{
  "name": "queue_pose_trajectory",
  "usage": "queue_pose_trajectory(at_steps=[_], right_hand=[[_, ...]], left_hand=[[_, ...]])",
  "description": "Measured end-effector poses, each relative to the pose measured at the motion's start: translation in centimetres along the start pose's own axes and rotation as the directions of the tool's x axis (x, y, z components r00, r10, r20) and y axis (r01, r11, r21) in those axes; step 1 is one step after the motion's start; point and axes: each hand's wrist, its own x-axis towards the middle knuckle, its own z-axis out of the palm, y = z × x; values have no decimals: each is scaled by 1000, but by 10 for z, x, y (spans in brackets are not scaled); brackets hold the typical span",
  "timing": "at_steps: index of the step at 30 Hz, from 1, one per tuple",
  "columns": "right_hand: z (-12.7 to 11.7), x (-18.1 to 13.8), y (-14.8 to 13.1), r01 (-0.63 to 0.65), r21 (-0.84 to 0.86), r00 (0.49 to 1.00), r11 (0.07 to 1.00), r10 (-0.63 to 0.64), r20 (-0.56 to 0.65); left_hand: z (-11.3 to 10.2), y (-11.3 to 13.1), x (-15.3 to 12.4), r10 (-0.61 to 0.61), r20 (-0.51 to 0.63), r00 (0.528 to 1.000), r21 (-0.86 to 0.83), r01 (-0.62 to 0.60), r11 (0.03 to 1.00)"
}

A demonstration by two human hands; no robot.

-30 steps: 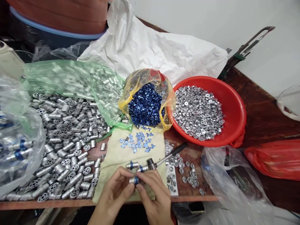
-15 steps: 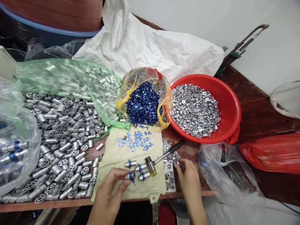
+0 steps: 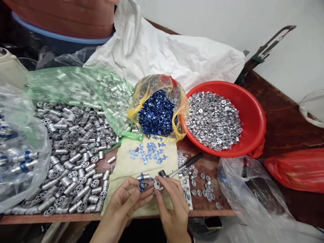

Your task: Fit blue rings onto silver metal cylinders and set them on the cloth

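Note:
My left hand [image 3: 129, 199] pinches a small silver cylinder with a blue ring [image 3: 143, 185], its perforated end facing up. My right hand [image 3: 172, 206] pinches a small silver disc [image 3: 157, 184] right beside that cylinder. Both hands hover over a beige cloth [image 3: 138, 167] at the table's front edge. One more assembled cylinder [image 3: 141, 176] lies on the cloth just beyond my fingers, next to a small hammer [image 3: 181, 167]. Loose blue star-shaped pieces [image 3: 149, 155] are scattered further up the cloth.
A heap of silver cylinders [image 3: 73, 148] covers the left of the table, partly under a green bag [image 3: 76, 84]. A yellow bag of blue rings [image 3: 157, 111] and a red basin [image 3: 255, 114] of silver discs stand behind. Loose discs [image 3: 202, 189] and clear bags [image 3: 243, 192] lie right.
My right hand came back from the loose discs on the right with a disc and now meets my left hand. My left hand has turned the cylinder end-up.

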Motion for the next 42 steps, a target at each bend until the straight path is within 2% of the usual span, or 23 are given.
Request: queue_pose_trajectory(at_steps=[3, 5, 7, 9, 12, 17, 20, 24, 25, 26, 28, 30, 31, 32, 33, 34, 36, 38, 40, 42], right_hand=[[2, -2, 4, -3, 11, 1000, 1000, 3, 17], [1, -1, 3, -119, 125, 993, 985, 116, 24], [1, 1, -1, -234, 291, 972, 928, 230, 49], [2, 4, -6, -278, 391, 960, 877, 267, 85], [5, 8, -8, -287, 392, 958, 874, 266, 107], [3, 10, -5, -316, 369, 947, 874, 268, 175], [-1, 9, -7, -283, 311, 956, 907, 238, 173], [-3, 7, -14, -47, 126, 995, 991, 35, 93], [-2, 6, -14, -22, 111, 996, 994, 13, 83], [-2, 4, -14, -50, 132, 996, 990, 41, 74], [-1, 0, -12, -254, 280, 966, 926, 226, 128], [1, -5, -8, -498, 456, 864, 737, 380, 329], [2, -8, -5, -577, 510, 813, 638, 389, 433], [3, -10, -4, -612, 540, 785, 578, 362, 503], [3, -11, -3, -608, 548, 785, 575, 330, 525], [4, -12, -3, -566, 532, 813, 630, 316, 490], [5, -11, -6, -381, 395, 912, 836, 272, 306], [4, -10, -11, -142, 154, 983, 978, 121, 142], [-2, -10, -12, 30, -14, 988, 999, -28, 154], [-15, -13, -4, 78, -128, 964, 989, -42, 264]], left_hand=[[-6, 2, 2, 87, 23, 996, 100, -89, 991], [-9, 2, 4, 126, 60, 990, 208, -136, 969], [-10, 1, 4, 145, 91, 985, 310, -167, 936], [-11, -1, 4, 168, 96, 981, 354, -191, 916], [-13, -3, 4, 196, 78, 977, 365, -211, 907], [-23, -4, 4, 160, 121, 980, 410, -196, 891], [-25, -4, 4, 169, 125, 978, 428, -207, 880], [-23, -3, 2, 211, 107, 972, 495, -237, 836], [-23, -4, 1, 222, 96, 970, 513, -239, 824], [-22, -4, 1, 240, 89, 967, 528, -251, 811], [-21, -5, 0, 316, 80, 945, 552, -306, 776], [-20, -7, -1, 393, 72, 917, 573, -360, 736], [-19, -8, -2, 406, 77, 911, 578, -373, 726], [-18, -8, -3, 395, 86, 914, 576, -369, 729], [-18, -9, -4, 372, 91, 924, 567, -355, 743], [-17, -9, -5, 344, 94, 934, 550, -337, 764], [-18, -10, -7, 284, 76, 956, 502, -283, 817], [-20, -12, -6, 179, 81, 981, 452, -196, 870], [-22, -14, -4, 49, 144, 988, 407, -105, 907], [-23, -13, -2, -6, 173, 985, 375, -60, 925]])
